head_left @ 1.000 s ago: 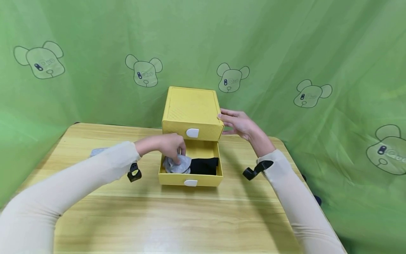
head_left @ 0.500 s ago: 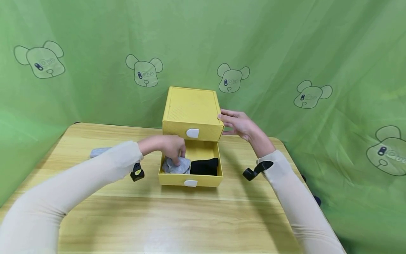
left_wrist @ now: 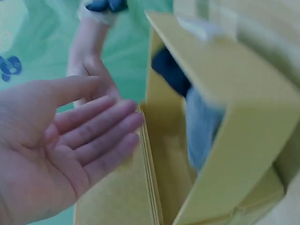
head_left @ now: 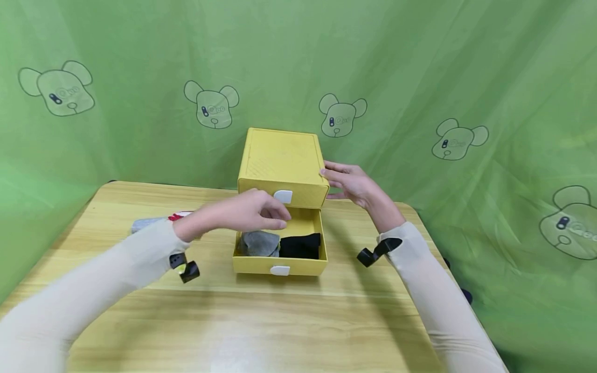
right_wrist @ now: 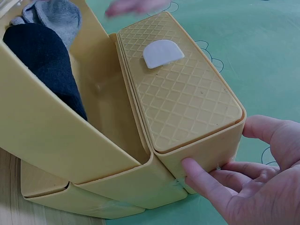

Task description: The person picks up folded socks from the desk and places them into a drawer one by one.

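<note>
My left hand point(head_left: 247, 210) hangs over the back of the pulled-out lower drawer point(head_left: 303, 266), fingers loosely bent, holding nothing. My right hand point(head_left: 350, 184) rests its fairly straight fingers against the right side of the yellow cabinet point(head_left: 284, 155), near the top front corner, touching without clasping it. Below my left hand, a bunched gray sock point(head_left: 261, 243) lies in the drawer's front left corner; a folded black sock point(head_left: 300, 245) touches it and reaches toward the front right corner. Both look soft, light and slack, with nothing to break; a pinch on the top fold from above should suit, though a loose layer could slip out. The cabinet looks like stiff, light plastic that might slide, so a flat hand on its side should steady it; the drawer's white tab point(head_left: 280, 270) or front wall gives a good hold. Toward the table's point(head_left: 280, 331) left edge, a gray bundle point(head_left: 144, 224) and something red and white point(head_left: 177, 215) are partly hidden by my left arm. A green curtain point(head_left: 280, 52) hangs behind.
</note>
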`<state>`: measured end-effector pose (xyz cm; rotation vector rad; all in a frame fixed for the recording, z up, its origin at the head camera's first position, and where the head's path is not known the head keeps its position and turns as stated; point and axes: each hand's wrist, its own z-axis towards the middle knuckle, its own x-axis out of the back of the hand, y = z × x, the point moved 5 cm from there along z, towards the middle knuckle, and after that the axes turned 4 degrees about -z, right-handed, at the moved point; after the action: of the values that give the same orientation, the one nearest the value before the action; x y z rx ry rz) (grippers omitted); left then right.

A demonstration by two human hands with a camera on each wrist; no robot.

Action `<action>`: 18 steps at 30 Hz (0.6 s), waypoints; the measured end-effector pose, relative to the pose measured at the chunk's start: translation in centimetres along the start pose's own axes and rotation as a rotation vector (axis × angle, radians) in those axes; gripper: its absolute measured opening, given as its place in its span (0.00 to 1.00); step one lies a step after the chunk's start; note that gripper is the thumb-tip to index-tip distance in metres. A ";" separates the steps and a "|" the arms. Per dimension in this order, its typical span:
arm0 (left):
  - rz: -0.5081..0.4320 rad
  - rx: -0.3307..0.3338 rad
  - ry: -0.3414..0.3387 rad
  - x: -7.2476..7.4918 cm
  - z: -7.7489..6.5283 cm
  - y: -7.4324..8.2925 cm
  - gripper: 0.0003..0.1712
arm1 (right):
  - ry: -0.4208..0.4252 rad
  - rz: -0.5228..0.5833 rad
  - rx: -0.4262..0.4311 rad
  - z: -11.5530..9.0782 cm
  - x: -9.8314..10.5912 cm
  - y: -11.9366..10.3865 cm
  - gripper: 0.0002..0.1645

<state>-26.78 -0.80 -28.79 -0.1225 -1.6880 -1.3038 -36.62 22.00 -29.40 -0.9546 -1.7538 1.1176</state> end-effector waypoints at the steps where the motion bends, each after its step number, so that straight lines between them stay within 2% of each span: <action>1: -0.049 -0.015 0.017 -0.3 -0.3 0.5 0.15 | 0.000 -0.002 0.001 0.0 0.0 0.0 0.40; 3: -0.156 -0.042 0.033 -1.3 -0.9 1.4 0.15 | 0.001 -0.004 0.001 0.0 0.0 0.0 0.41; 5: -0.266 -0.061 0.016 -2.8 -1.6 2.0 0.16 | 0.003 -0.003 0.002 -0.1 0.0 0.0 0.40; 9: -0.476 -0.030 -0.075 -6.4 -2.8 2.4 0.17 | 0.001 0.002 0.002 -0.1 0.0 0.1 0.40; 14: -0.682 0.065 -0.155 -10.2 -3.9 1.2 0.18 | 0.002 0.006 0.000 -0.1 0.1 0.1 0.40; 18: -0.772 0.131 -0.161 -12.3 -4.6 -0.8 0.22 | 0.003 0.008 -0.001 0.0 0.1 0.1 0.40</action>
<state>-17.86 0.72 -38.41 0.5692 -2.0462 -1.7563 -36.64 22.12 -29.52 -0.9638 -1.7501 1.1199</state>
